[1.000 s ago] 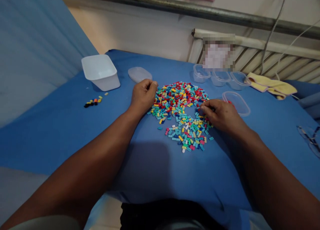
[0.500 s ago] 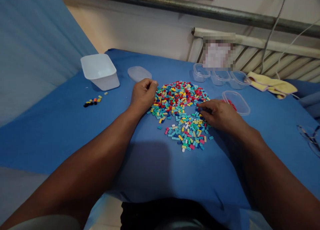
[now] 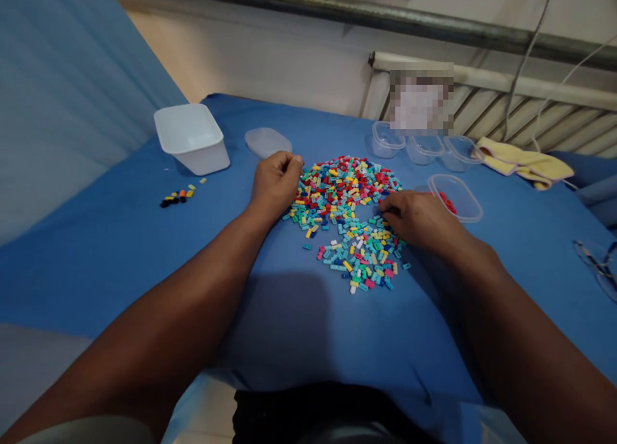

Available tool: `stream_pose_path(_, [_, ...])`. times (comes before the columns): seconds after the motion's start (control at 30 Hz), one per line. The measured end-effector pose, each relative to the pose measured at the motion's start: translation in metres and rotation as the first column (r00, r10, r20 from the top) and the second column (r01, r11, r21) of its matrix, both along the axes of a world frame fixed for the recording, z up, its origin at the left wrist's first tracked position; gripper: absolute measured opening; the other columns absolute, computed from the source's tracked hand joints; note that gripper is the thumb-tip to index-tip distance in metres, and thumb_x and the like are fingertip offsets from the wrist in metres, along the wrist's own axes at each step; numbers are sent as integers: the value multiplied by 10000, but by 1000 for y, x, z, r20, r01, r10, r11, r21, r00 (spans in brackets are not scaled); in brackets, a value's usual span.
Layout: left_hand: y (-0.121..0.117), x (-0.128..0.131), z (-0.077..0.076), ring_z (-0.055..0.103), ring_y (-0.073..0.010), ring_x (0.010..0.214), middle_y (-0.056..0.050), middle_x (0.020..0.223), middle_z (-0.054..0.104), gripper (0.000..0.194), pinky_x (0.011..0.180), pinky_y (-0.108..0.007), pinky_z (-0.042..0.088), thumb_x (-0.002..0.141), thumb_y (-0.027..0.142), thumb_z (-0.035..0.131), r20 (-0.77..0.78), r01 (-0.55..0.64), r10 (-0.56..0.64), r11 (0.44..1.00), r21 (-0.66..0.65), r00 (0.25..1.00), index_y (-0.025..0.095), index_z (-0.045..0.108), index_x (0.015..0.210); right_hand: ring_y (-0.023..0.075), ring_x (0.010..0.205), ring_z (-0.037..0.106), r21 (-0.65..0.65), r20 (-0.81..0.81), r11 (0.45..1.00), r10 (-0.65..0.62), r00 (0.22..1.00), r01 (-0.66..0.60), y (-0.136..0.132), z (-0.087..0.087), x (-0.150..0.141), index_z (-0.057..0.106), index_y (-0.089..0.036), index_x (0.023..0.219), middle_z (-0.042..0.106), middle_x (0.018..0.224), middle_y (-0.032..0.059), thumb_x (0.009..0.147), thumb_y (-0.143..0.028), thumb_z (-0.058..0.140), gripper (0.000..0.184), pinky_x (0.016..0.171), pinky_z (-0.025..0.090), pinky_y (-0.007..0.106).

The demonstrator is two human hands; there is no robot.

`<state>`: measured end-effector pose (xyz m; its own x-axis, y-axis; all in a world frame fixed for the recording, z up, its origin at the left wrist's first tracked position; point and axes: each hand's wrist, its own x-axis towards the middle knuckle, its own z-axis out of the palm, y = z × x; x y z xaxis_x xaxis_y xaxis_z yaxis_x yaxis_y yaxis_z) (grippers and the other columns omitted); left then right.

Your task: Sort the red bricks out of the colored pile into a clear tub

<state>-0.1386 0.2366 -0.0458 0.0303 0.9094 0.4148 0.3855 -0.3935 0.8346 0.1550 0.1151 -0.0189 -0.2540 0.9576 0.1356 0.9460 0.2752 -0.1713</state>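
A heap of small toy building bricks (image 3: 344, 190) in red, teal, yellow, blue, white and pink lies on a blue cloth. At the heap's left edge rests my left hand (image 3: 277, 182), its fingers curled closed; whatever they may hold is hidden. My right hand (image 3: 417, 218) is at the right side of the bricks, thumb and fingers pinched together low over them. Anything between those fingertips is too small or hidden to name. Just beyond that hand stands a clear plastic container (image 3: 465, 203) with a few red bricks (image 3: 448, 203) in it.
A white tub (image 3: 193, 139) stands back left, with several black, yellow and orange bricks (image 3: 178, 196) before it. A translucent lid (image 3: 267, 142) lies behind my left hand. Three clear containers (image 3: 425, 150) line the back, beside a yellow cloth (image 3: 523, 162). Glasses (image 3: 598, 264) lie far right.
My right hand's fingers have drawn closer together at the bricks and shifted very slightly. My left hand has stayed in place.
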Motion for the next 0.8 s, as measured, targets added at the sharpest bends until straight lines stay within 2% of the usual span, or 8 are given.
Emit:
stream_pose_path(0.1, [0,0,0,586,-163,717,-28,753,677,242,598,-288,433,969,374,610,5,-3,3,1000,-11,1000,196,714,842,277,952,783,8,-70,999,-51,996,52,1,-2,-1,855,-221,1021,854,1064,96,903,-156,634,259,822,553,363])
stream_pose_path(0.2, [0,0,0,591,-164,719,-29,758,682,245,604,-290,438,970,376,609,7,-8,8,1000,-12,1000,195,715,844,227,763,751,-50,-290,991,-135,948,126,0,-2,1,858,-213,1021,838,911,64,884,-216,668,233,732,555,343])
stream_pose_path(0.27, [0,0,0,598,-166,730,-32,770,690,247,612,-293,441,967,378,610,5,-4,4,1000,-7,1000,192,716,845,195,638,690,-130,-458,979,-201,866,158,-3,2,3,851,-211,1019,803,807,39,888,-310,701,222,632,531,324])
stream_pose_path(0.37, [1,0,0,602,-169,739,-34,772,687,250,611,-295,437,964,383,611,1,-2,2,1000,-4,1000,189,718,848,185,665,690,-200,-657,966,-257,709,164,-9,10,5,833,-207,999,808,852,51,857,-419,776,262,614,541,309])
stream_pose_path(0.53, [2,-1,-1,590,-164,711,-31,748,669,247,605,-298,434,969,377,613,10,3,-3,1000,6,1000,188,719,851,196,752,712,-181,-819,958,-273,506,223,-16,24,11,818,-210,930,811,889,62,748,-368,863,245,678,573,321])
stream_pose_path(0.63, [2,-1,-2,584,-164,704,-27,732,657,255,588,-289,425,971,391,607,12,-1,1,1000,-2,1000,195,707,843,206,677,660,-78,-783,920,-294,548,383,-21,29,28,817,-231,964,789,848,60,792,-368,836,221,603,511,341])
stream_pose_path(0.7, [2,-1,-2,588,-164,706,-29,735,660,261,584,-285,424,968,402,607,14,0,0,1000,-4,1000,198,705,838,235,705,673,79,-682,863,-319,658,499,-24,30,45,818,-232,1000,790,865,89,868,-357,785,185,660,520,391])
stream_pose_path(0.8, [2,-1,-2,595,-163,708,-35,755,676,258,581,-287,425,958,408,618,19,0,0,1000,-2,1000,197,710,840,315,874,726,260,-430,807,-395,812,530,-29,28,69,817,-230,1036,804,973,156,944,-288,712,151,840,534,480])
